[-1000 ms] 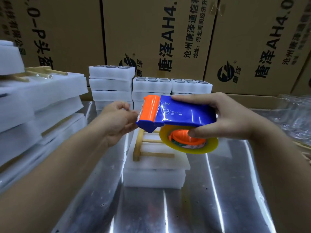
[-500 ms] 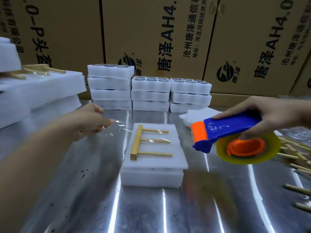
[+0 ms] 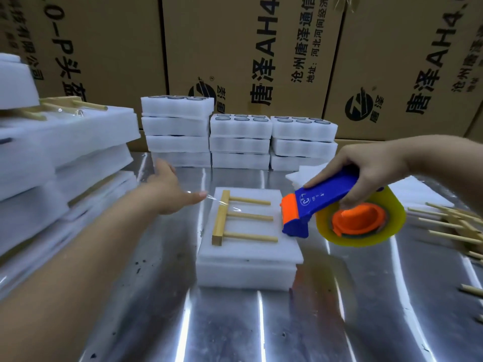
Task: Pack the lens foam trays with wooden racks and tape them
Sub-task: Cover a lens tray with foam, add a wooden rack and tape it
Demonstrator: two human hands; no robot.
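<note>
A white foam tray stack [image 3: 245,273] sits mid-table with a wooden rack [image 3: 235,218] lying flat on its lid. My right hand [image 3: 366,168] grips a blue and orange tape dispenser [image 3: 326,202] with a yellowish roll; its orange nose touches the lid's right edge. A clear tape strip [image 3: 222,202] stretches from the dispenser leftward over the rack. My left hand [image 3: 170,192] pinches the strip's free end just left of the tray.
Stacks of lens-filled foam trays [image 3: 240,137] line the back of the metal table [image 3: 261,322]. Taller foam piles with racks [image 3: 65,142] stand at the left. Loose wooden sticks [image 3: 454,226] lie at the right. Cardboard boxes [image 3: 248,61] form the back wall.
The dispenser came down from chest height to the right and now touches the tray's right edge. My left hand pulled the tape end leftward, then lowered it beside the tray.
</note>
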